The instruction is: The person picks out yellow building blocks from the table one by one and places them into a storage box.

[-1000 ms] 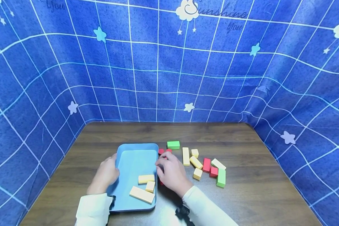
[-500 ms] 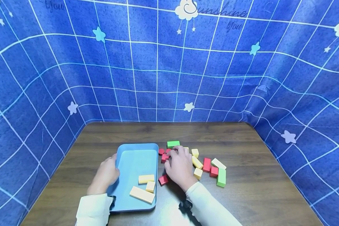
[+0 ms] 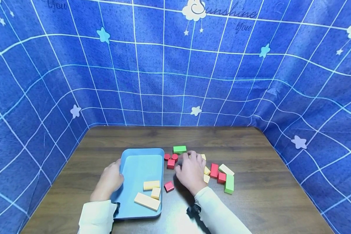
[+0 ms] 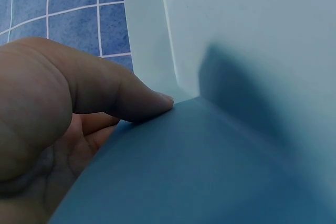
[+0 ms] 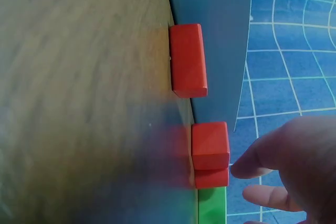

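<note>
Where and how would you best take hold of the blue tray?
I'd take the blue tray by its long left wall, coming from the left, thumb inside and fingers outside, as the left grip holds it. That wall looks thin and raised, so it should suit a pinch; no blocks lie beside it, whereas red blocks lie along the right wall.

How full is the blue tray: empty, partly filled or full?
Partly filled: three yellow blocks lie in the tray, most of its floor bare.

red blocks (image 5: 189, 61) lie beside a blue tray (image 5: 223, 30), with fingers (image 5: 258, 156) and a green block (image 5: 212, 206) close by.
</note>
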A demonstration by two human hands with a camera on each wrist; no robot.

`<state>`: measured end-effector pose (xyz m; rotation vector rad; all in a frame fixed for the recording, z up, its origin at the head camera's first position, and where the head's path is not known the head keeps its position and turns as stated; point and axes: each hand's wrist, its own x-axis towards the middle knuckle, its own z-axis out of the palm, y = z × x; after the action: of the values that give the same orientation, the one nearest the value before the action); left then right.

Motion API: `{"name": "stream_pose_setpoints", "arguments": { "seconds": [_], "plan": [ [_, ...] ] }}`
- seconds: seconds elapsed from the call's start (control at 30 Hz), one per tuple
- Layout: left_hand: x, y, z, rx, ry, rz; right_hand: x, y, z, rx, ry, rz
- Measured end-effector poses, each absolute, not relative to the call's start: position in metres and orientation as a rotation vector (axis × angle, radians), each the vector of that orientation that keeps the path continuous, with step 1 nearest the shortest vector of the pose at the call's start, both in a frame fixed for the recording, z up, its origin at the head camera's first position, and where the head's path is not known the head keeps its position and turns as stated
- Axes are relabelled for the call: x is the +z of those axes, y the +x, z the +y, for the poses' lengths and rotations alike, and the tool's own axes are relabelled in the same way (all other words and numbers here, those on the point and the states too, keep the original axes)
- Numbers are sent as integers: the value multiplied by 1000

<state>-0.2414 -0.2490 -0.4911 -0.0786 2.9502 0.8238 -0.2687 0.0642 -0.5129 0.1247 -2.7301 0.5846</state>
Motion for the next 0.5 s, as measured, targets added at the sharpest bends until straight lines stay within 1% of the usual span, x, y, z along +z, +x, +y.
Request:
{"name": "stream_pose_setpoints", "arguments": {
  "seconds": [0.5],
  "plan": [
    [-494, -244, -250, 823, -79, 2959, -515, -272, 68, 519, 45, -2811]
  ]
}}
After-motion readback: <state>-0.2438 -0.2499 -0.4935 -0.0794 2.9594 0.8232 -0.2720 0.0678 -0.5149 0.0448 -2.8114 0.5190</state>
